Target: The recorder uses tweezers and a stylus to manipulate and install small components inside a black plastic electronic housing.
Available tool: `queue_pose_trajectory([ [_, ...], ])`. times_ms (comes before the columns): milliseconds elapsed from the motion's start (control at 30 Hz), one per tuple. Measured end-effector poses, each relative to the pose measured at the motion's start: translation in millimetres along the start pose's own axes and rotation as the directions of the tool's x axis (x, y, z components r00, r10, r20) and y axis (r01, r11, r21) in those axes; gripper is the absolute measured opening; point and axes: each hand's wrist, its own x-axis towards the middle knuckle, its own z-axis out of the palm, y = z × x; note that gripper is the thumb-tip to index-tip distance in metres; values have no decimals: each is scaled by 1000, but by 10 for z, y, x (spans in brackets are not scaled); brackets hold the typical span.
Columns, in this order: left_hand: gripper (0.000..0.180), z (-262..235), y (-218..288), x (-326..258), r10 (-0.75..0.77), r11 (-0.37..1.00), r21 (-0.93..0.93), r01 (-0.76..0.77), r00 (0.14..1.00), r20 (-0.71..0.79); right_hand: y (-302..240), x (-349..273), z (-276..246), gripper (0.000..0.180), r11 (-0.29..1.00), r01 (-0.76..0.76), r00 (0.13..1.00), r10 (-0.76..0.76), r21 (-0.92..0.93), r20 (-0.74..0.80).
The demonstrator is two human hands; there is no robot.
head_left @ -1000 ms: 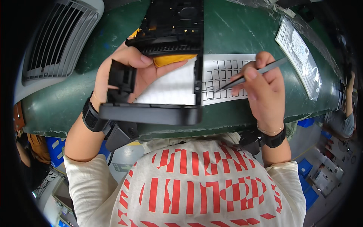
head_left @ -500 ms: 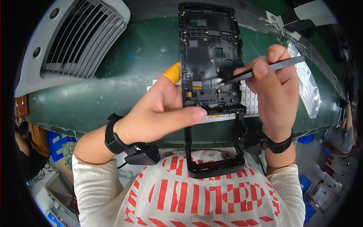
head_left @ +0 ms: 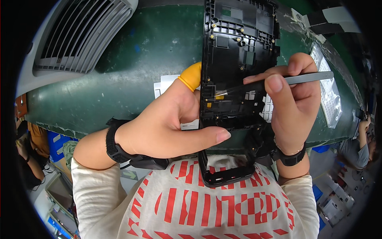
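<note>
A long black plastic housing (head_left: 225, 69) with ribs, cutouts and small brass inserts is held up over the bench, its open loop-shaped end toward my chest. My left hand (head_left: 163, 123) grips its left side, thumb across the front and a finger in a yellow finger cot (head_left: 191, 76) reaching behind. In my right hand (head_left: 296, 101) is a pair of tweezers (head_left: 309, 77), pinched between thumb and fingers. Their tips point left into the housing, close to a small yellow patch (head_left: 219, 97). Whether the tips hold anything is too small to tell.
The green bench top (head_left: 167, 44) carries a grey machine with a slatted grille (head_left: 75, 40) at far left. White sheets (head_left: 161, 89) lie under the housing. A plastic-wrapped white keyboard-like item (head_left: 328, 93) rests at the right. Another person (head_left: 356, 149) is at the right edge.
The housing has shifted right and tilted, its far end now cut off by the top edge. Both hands moved slightly right with it, and the tweezer tips sit nearer its left edge.
</note>
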Motion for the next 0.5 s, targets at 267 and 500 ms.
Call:
queue_pose_trajectory([
  [267, 77, -13, -30, 2, 74, 995, 71, -75, 997, 12, 6, 4, 32, 20, 1000, 8, 1000, -8, 8, -7],
  [500, 76, -3, -32, 7, 79, 995, 63, -79, 997, 0, 21, 8, 16, 20, 1000, 10, 1000, -10, -5, 10],
])
